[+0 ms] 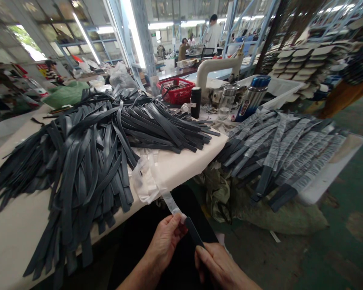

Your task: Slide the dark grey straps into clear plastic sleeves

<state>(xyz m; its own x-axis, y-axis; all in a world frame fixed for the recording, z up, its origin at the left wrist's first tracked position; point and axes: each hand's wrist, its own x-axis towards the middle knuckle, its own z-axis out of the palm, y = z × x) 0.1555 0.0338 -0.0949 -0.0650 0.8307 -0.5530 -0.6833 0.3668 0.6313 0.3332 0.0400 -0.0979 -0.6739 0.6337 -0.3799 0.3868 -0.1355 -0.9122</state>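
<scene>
My left hand pinches the end of a clear plastic sleeve where it meets the tip of a dark strap. Farther down that strap, my right hand is closed around it, above my lap. The sleeve runs up toward the table edge, near a crumpled bunch of clear plastic. To the left, a big heap of bare dark straps covers much of the table and hangs over its edge. On the right lies a pile of dark straps in clear wrinkled sleeves.
The cream table has a red basket, a black flask, a glass bottle and a blue-silver thermos at its back. A sack lies under the sleeved pile. People are in the background.
</scene>
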